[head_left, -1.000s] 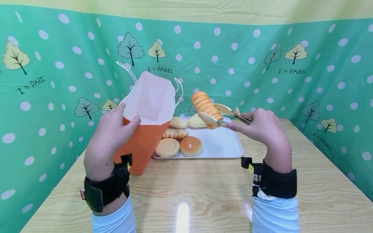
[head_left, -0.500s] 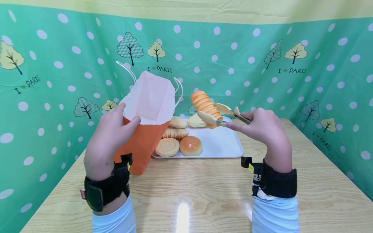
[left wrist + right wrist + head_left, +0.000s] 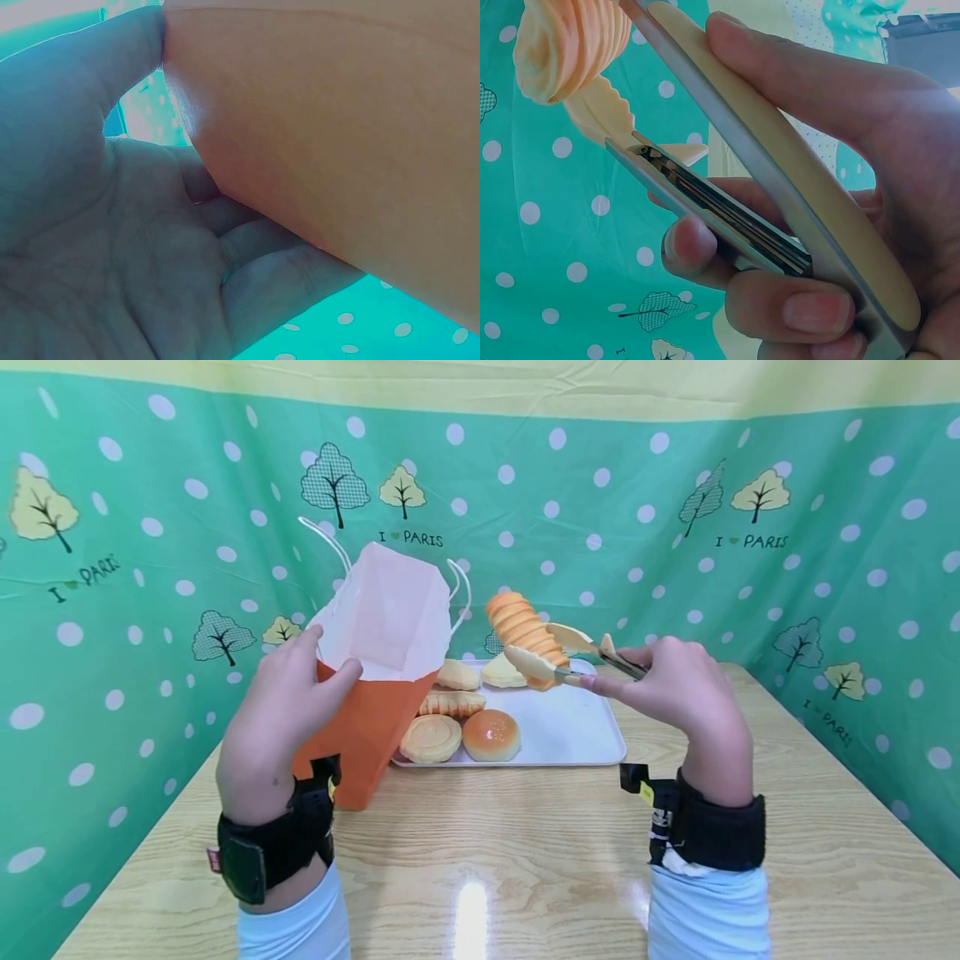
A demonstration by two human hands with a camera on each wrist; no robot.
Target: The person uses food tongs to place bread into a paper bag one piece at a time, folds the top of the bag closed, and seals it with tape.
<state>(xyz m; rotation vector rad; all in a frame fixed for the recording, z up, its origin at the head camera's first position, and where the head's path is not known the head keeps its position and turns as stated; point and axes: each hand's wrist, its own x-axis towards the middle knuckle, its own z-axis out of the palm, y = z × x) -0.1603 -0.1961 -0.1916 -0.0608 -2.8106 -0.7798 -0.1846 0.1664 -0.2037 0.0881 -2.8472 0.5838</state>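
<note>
My left hand [image 3: 288, 693] grips the near left rim of an orange paper bag [image 3: 352, 735], thumb by the opening. The bag is tilted, its white inside facing me. In the left wrist view the bag's side [image 3: 322, 127] fills the right, with the fingers partly hidden behind it. My right hand [image 3: 678, 689] holds metal tongs [image 3: 573, 677] with cream-coloured tips. Pinched between those tips, a ridged spiral bread roll [image 3: 521, 627] hangs above the tray, to the right of the bag's mouth. The right wrist view shows thumb and fingers around the tongs [image 3: 780, 172].
A white tray [image 3: 573, 735] lies behind and right of the bag. On it are a glazed round bun [image 3: 491, 735], a flat round pastry [image 3: 431, 739], a ridged long bread [image 3: 452, 703] and paler breads behind. A green dotted curtain [image 3: 562, 527] surrounds the wooden table [image 3: 562, 860].
The tongs with the spiral bread roll have shifted very slightly left and up, towards the bag. The left hand and the bag have stayed in place.
</note>
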